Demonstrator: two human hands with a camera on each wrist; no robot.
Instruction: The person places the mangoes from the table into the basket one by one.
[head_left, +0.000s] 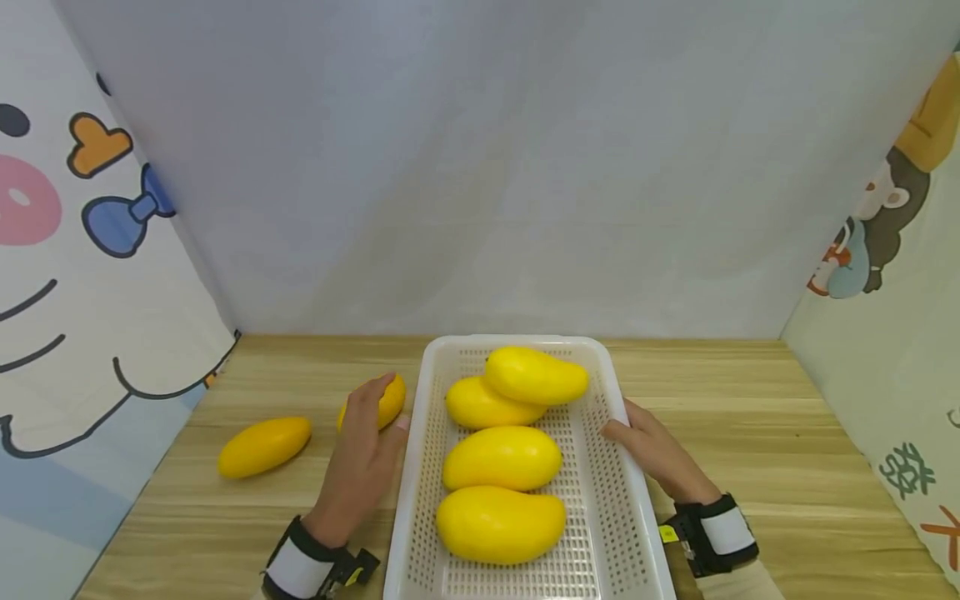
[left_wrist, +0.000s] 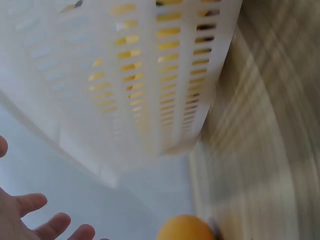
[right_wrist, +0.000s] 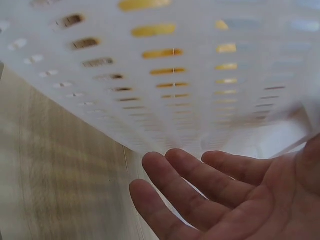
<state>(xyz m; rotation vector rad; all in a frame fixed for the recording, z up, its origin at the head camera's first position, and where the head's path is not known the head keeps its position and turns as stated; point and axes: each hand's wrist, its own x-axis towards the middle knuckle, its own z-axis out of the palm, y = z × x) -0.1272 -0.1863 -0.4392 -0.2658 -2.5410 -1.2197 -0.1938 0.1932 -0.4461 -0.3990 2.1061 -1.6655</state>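
A white plastic basket with slotted walls stands on the wooden table, and several yellow mangoes lie inside it. In the head view two of those overlap at the far end. My right hand holds the basket's right rim, thumb over the edge and fingers along the outer wall. To the left of the basket, my left hand is over another mango and partly hides it. Its fingers look spread in the left wrist view, apart from the mango. One more mango lies farther left.
The wooden table meets a pale back wall. Printed cloth panels with cartoon figures flank the table on both sides.
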